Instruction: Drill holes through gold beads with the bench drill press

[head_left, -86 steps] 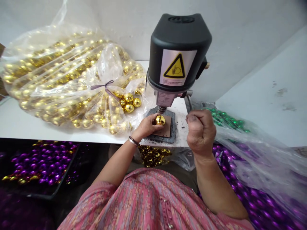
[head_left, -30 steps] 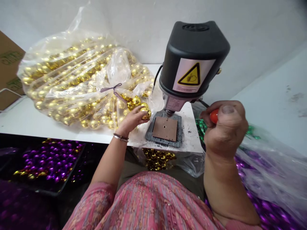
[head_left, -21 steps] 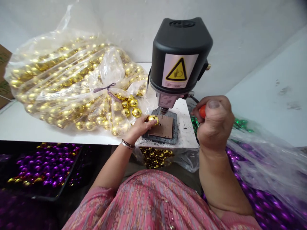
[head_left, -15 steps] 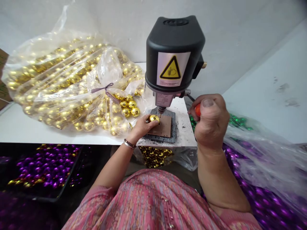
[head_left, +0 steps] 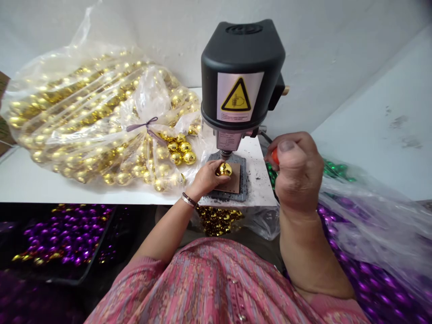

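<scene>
My left hand pinches a shiny gold ball between thumb and fingers, over the brown board on the machine's grey base plate. Directly above the ball is the chuck of a black drill press with a yellow warning triangle. Whether the bit touches the ball cannot be made out. To the right, my right hand is wrapped round the red knob of the press lever, thumb on top.
A big clear bag of gold balls, tied with a purple ribbon, lies on the white table. Dark shavings surround the base plate. Purple balls fill a black crate at lower left. Bagged purple balls and green ones are at right.
My left hand has moved right with the gold ball, from the board's left part to under the chuck. My right hand stays on the lever knob.
</scene>
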`<state>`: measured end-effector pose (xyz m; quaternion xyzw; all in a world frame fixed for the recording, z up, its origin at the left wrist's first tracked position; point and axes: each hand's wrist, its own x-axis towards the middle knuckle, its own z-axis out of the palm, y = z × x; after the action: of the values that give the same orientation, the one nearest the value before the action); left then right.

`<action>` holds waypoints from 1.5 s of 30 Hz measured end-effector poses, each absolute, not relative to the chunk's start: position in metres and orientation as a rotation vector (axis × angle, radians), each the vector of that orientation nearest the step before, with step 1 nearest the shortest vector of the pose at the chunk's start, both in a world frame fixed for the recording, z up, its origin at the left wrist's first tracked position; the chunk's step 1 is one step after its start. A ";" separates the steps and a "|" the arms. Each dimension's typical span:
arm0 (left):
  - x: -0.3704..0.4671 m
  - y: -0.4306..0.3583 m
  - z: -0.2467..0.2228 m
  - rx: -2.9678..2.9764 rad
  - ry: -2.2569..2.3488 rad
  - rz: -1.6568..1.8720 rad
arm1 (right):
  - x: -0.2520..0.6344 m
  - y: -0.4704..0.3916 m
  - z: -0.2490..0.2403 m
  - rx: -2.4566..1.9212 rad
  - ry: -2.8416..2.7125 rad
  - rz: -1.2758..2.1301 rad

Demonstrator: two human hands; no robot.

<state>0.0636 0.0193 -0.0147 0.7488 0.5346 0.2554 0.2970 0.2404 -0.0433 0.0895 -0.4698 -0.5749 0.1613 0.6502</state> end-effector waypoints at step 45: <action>0.016 -0.007 -0.005 1.908 1.028 0.560 | 0.226 -0.032 0.113 -1.115 -1.067 0.286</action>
<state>0.0160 -0.0074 -0.0048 0.7669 0.4132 0.2250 0.4364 0.2262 -0.0324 0.1127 -0.5019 -0.4806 0.1290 0.7075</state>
